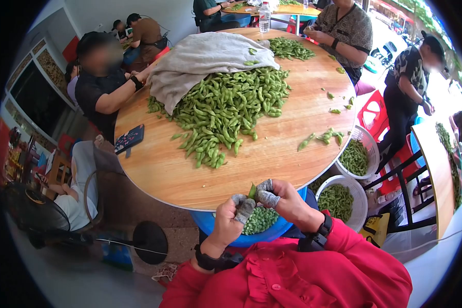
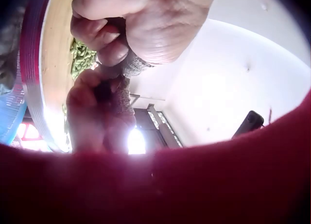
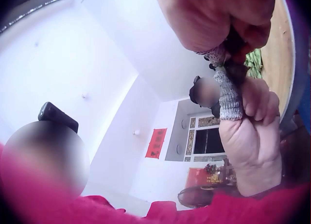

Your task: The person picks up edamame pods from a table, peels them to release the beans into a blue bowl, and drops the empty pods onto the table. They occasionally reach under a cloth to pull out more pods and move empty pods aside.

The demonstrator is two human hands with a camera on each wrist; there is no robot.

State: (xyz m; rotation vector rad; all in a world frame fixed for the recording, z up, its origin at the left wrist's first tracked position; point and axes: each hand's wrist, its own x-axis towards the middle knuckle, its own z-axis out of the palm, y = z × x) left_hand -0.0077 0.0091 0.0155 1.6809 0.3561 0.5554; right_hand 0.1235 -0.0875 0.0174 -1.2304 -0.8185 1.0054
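Over a blue bowl (image 1: 215, 228) of shelled green beans (image 1: 261, 219) I hold one edamame pod (image 1: 252, 191) between both hands. My left hand (image 1: 243, 206) pinches it from below and my right hand (image 1: 266, 194) from the right. Both wear grey knit finger covers. In the left wrist view the left hand (image 2: 121, 34) curls at the top, a grey finger cover (image 2: 133, 66) showing, with the right hand (image 2: 97, 112) under it. The right wrist view shows the right hand (image 3: 218, 20) above the left hand (image 3: 248, 136); the pod is mostly hidden there.
A round wooden table (image 1: 303, 118) carries a big pile of edamame pods (image 1: 226, 108), partly under a grey cloth (image 1: 205, 56). Two white baskets (image 1: 373, 154) (image 1: 362, 200) of pods stand at my right. Other people sit around the table. A dark case (image 1: 129, 138) lies near its left edge.
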